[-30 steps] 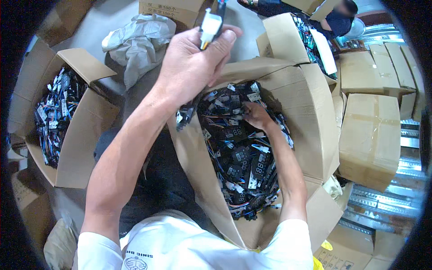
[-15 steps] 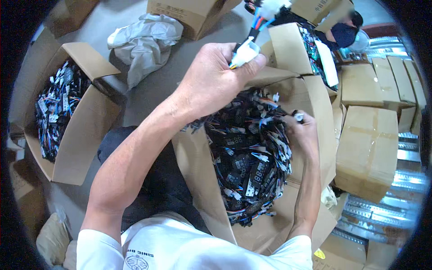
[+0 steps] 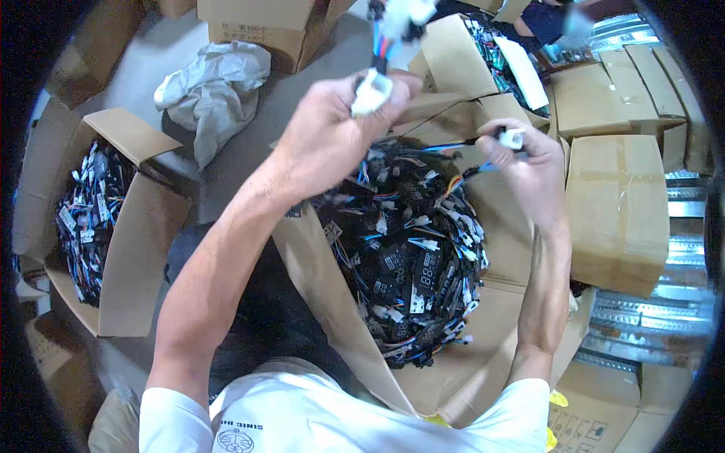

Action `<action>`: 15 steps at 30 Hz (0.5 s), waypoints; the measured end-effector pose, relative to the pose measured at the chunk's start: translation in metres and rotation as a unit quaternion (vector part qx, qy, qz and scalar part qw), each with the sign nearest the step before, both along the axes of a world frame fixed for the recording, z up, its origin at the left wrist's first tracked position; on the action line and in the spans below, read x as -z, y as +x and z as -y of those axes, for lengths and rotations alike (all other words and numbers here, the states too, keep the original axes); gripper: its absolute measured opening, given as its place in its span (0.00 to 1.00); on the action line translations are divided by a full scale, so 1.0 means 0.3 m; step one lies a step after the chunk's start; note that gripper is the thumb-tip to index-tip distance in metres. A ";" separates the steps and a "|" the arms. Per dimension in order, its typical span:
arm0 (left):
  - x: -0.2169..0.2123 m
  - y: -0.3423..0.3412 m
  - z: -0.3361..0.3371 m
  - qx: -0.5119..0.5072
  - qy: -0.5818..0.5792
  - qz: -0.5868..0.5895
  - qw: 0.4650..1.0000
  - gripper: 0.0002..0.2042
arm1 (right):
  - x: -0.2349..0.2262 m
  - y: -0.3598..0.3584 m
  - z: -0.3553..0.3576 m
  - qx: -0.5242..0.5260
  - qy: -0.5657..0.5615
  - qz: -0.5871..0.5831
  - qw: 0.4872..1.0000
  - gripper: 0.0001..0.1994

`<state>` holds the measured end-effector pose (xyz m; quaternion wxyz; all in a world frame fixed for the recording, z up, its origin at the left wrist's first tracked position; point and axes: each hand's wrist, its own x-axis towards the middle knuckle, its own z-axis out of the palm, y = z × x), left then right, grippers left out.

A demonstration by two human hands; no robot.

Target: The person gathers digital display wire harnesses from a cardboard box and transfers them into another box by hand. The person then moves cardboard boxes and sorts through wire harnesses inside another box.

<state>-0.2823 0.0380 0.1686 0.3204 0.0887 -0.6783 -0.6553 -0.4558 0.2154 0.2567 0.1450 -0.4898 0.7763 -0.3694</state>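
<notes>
My left hand is raised above the far left side of an open cardboard box. Its fingers are closed on a bundle of wire connectors, white plugs on coloured and black wires that stick up past the fingers. Over the box's far right part, my right hand pinches a white wire connector; blue, yellow and red wires trail from it toward the pile. Inside the box lies a heap of black display boards with coloured leads and white plugs. Boards attached to the held wires cannot be made out.
Another open carton with similar boards stands on the left. A crumpled pale sack lies on the floor. At the far right is a carton of green boards, with a person behind it. Closed cartons are stacked on the right.
My right hand has risen from the pile with a white connector, drawing wires up. My left hand still grips its bundle. The whole view has shifted slightly.
</notes>
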 end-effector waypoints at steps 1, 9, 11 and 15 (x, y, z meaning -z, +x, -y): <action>-0.002 -0.003 -0.014 0.012 -0.025 -0.018 0.999 0.21 | -0.006 0.028 0.012 -0.052 -0.019 0.003 0.998 0.07; -0.046 0.048 0.014 0.037 -0.014 0.025 0.999 0.16 | 0.065 0.078 0.214 -0.211 -0.104 0.316 0.919 0.13; -0.034 0.079 0.080 -0.080 0.019 0.018 0.996 0.20 | 0.124 0.036 0.227 -0.157 -0.167 0.335 0.914 0.19; -0.057 0.119 0.174 -0.207 0.072 -0.018 0.976 0.23 | 0.443 -0.103 0.196 -0.110 0.269 -0.021 0.957 0.31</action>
